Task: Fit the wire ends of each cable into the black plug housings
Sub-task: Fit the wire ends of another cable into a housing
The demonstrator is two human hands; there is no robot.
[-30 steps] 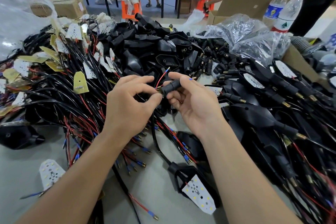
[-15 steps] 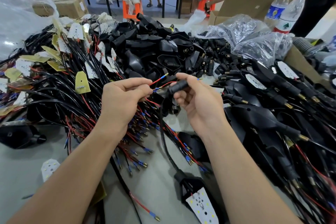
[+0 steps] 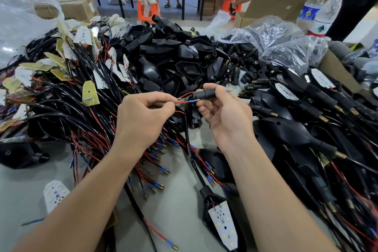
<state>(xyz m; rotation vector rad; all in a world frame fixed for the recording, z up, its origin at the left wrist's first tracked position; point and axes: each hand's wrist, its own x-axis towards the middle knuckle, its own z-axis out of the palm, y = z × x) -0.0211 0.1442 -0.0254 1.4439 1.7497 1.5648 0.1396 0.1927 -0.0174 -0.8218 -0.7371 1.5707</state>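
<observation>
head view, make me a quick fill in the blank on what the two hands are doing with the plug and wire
The right hand grips a plug housing coloured ___.
The left hand pinches a wire with ___ insulation.
The sleeve behind that wire's brass tip is ___.
Missing words: black; red; blue.
</observation>
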